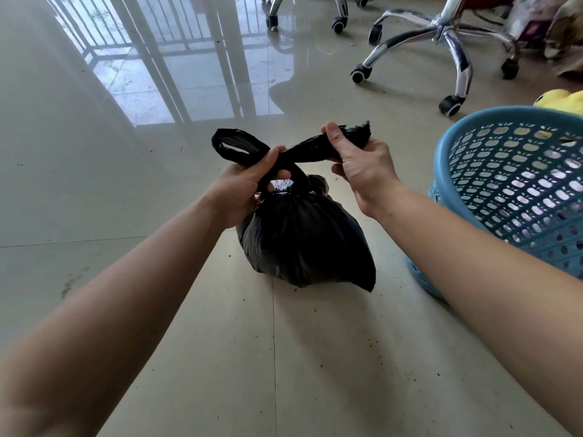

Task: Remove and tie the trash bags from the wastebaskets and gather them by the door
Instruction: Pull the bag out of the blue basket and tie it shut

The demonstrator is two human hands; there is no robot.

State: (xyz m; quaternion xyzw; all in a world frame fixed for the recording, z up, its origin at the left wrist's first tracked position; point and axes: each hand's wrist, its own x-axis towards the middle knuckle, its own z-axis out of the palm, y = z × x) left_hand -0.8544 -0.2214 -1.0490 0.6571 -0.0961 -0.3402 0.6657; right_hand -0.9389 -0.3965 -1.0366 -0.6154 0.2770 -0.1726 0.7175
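Black bag is sitting on the floor, out of the basket at its three o'clock. Left hand and right hand are each gripping a handle, pulling them crosswise, seemingly to draw a knot tight.

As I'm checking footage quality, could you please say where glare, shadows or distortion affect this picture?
Head view: window glare and railing reflections wash out the glossy floor upper left; wide-angle distortion stretches the forearms and bends the blue basket; the black trash bag shows little detail; left hand and right hand look sharp.
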